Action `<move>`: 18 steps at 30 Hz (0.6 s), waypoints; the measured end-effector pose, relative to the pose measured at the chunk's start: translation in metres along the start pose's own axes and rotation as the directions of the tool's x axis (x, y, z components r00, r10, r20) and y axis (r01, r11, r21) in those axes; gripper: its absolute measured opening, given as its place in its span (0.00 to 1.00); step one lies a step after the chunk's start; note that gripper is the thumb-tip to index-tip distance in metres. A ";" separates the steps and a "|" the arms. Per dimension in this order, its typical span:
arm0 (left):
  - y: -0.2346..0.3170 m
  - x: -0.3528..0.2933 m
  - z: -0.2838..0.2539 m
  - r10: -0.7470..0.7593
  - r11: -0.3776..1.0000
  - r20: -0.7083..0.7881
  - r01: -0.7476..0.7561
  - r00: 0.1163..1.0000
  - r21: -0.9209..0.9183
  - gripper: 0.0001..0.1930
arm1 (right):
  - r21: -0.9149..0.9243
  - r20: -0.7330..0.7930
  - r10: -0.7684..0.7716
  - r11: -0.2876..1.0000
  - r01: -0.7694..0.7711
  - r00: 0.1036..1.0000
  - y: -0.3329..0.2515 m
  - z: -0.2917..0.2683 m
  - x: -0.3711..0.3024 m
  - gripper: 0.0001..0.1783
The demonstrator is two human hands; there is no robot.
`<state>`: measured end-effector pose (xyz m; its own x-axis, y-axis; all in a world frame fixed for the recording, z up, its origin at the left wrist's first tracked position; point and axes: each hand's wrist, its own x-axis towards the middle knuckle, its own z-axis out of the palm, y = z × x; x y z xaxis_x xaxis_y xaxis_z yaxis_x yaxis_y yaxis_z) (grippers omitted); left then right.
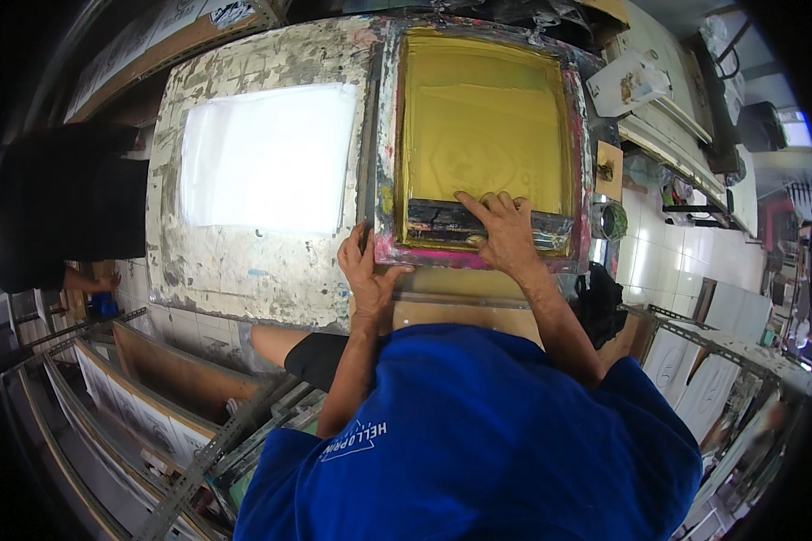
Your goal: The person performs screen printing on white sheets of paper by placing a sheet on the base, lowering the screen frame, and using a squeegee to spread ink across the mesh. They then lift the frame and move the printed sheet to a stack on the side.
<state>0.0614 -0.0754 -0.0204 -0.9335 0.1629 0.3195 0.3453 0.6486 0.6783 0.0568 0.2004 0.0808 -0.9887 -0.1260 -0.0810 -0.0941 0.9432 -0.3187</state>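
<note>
A screen-printing frame (pixel 583 171) with a yellowish mesh (pixel 483 113) lies before me, right of centre on the worktable. Faint shapes show through the mesh. Across its near end rests a dark, ink-stained squeegee (pixel 435 218). My right hand (pixel 509 236) grips this squeegee near its middle, the index finger stretched along the top. At the frame's near left corner, my left hand (pixel 366 275) holds the edge, with the thumb along the near side. White sheets (pixel 271 158) lie on the stained table surface (pixel 244 270) to the left.
Someone in a black shirt (pixel 72 198) stands at the left. A white plastic tub (pixel 624 83) sits at the far right, and a jar (pixel 611 221) stands beside the frame. Racks with boards (pixel 167 379) fill the lower left.
</note>
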 end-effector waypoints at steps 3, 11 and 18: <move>0.002 0.001 -0.002 -0.015 0.999 0.023 0.015 1.000 0.033 0.47 | 0.014 -0.109 0.034 0.999 -0.032 0.993 0.015 0.017 0.018 0.42; 0.004 -0.004 -0.006 -0.020 1.000 0.036 0.020 0.999 0.008 0.45 | -0.071 -0.374 -0.037 0.997 0.011 0.927 0.085 0.010 0.132 0.43; 0.001 -0.007 -0.005 -0.051 0.999 0.052 0.050 0.997 0.021 0.47 | -0.139 -0.362 -0.088 0.989 0.039 0.928 0.128 -0.017 0.211 0.39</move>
<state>0.0691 -0.0795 -0.0188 -0.9535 0.1680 0.2500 0.2964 0.6711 0.6795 -0.1659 0.3000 0.0387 -0.9515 -0.0882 0.2946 -0.1479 0.9712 -0.1869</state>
